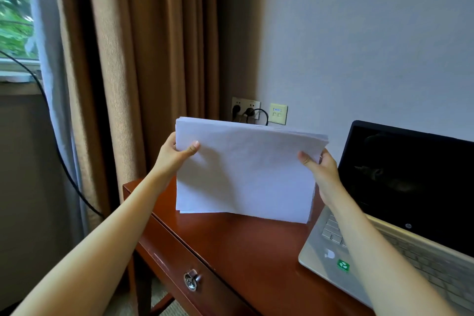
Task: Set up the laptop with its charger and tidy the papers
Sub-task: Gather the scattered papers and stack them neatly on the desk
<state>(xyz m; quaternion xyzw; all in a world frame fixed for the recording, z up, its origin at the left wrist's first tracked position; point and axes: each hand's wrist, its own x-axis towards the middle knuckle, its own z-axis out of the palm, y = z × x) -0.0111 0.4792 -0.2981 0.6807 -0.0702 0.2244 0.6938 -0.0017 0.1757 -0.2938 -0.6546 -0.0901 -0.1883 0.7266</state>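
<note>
Standing on its lower long edge on the glossy red-brown wooden bench (243, 244), just left of the open silver laptop (410, 177), the limp white stack of papers (243, 169) runs left to right, pinched at each short side by the left hand (174, 154) and right hand (320, 165), equally near. Behind, a black plug (250, 111) fills the wall socket (246, 105).

Bits you can't see
Laptop (410, 187) cut off at right; black cable (266, 117) vanishes behind the papers (243, 169), maybe the charger's.
</note>
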